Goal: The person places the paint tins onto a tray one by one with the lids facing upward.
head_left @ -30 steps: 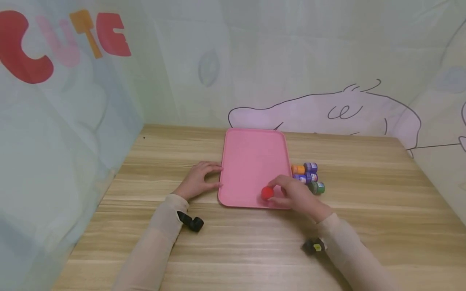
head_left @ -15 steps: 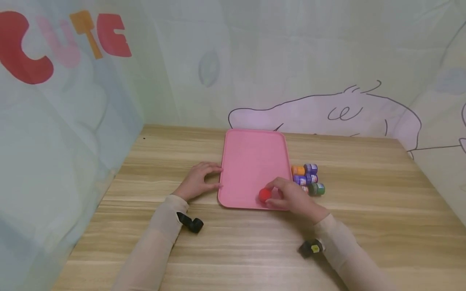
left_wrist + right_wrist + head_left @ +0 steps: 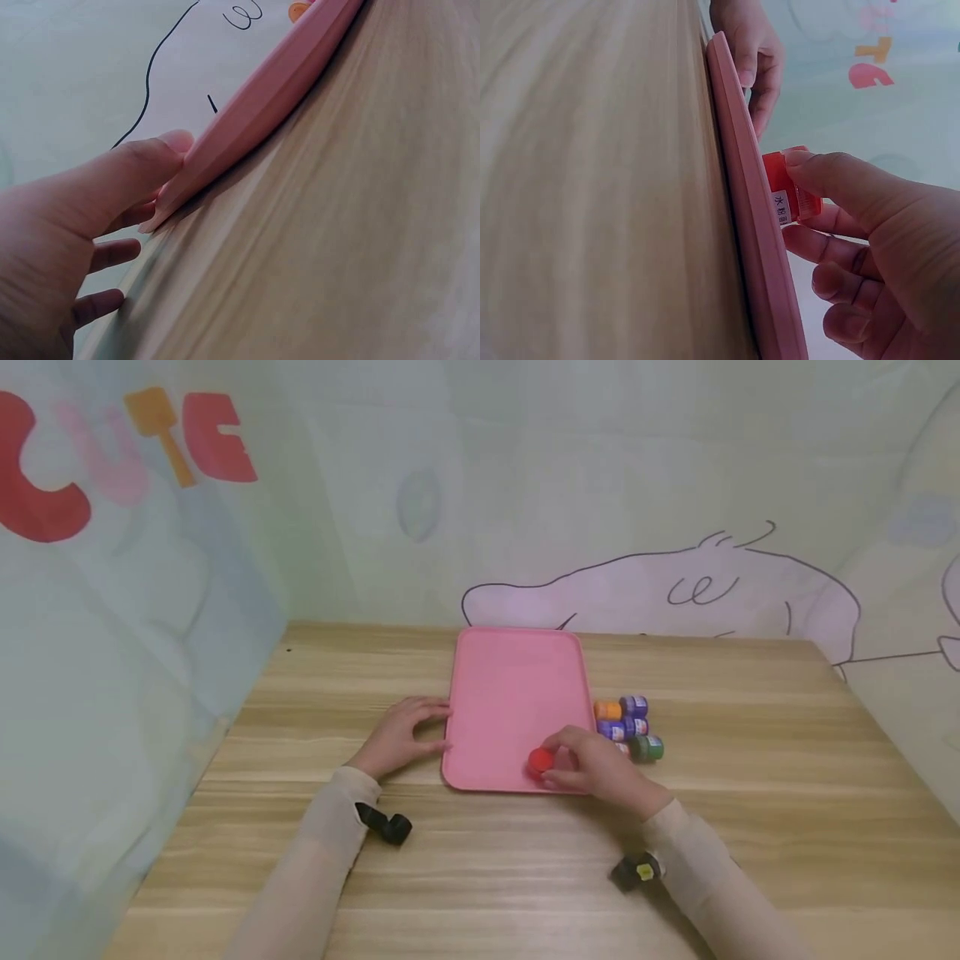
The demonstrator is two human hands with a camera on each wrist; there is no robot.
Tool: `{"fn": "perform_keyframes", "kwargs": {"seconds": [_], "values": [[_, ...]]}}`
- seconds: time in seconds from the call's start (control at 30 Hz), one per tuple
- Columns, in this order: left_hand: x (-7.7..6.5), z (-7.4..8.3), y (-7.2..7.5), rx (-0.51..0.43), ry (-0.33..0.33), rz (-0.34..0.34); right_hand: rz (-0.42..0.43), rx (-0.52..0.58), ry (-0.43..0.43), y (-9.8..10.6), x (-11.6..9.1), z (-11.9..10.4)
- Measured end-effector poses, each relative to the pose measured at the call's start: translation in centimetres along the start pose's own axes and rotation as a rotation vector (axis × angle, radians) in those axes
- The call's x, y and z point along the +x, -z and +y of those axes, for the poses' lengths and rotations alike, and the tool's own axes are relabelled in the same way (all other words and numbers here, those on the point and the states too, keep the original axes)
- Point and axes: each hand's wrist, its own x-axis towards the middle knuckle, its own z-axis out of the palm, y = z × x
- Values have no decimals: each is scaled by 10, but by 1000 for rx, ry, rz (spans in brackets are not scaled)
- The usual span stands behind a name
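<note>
My right hand [image 3: 606, 770] pinches a small red paint jar [image 3: 540, 762] between thumb and fingers, over the near right part of a pink tray [image 3: 517, 693]. In the right wrist view the jar [image 3: 778, 180] stands upright just behind the tray's rim, with a white label on its side and the thumb across its upper part. My left hand [image 3: 397, 737] rests at the tray's left edge. Its thumb [image 3: 176, 141] touches the pink rim in the left wrist view, and the fingers are spread and relaxed.
Several paint jars lie on their sides against the tray's right edge: an orange one [image 3: 607, 710], purple ones [image 3: 633, 706] and a dark green one [image 3: 647, 747]. One jar there is partly hidden by my right hand. The wooden table [image 3: 480, 877] meets a printed cloth backdrop.
My right hand has shifted slightly left and toward me with the red paint jar, uncovering part of another jar. The left hand stays at the tray's edge. The head view has turned slightly.
</note>
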Motion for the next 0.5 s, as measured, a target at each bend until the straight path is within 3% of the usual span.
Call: {"fn": "perform_keyframes", "kwargs": {"seconds": [0.23,0.5], "values": [[-1,-2,1,-8,-2,2,2,-19,6,4,0,-2],[1,-2,0,-12,3,-12,-1,21,-79,14,-4,-3]]}}
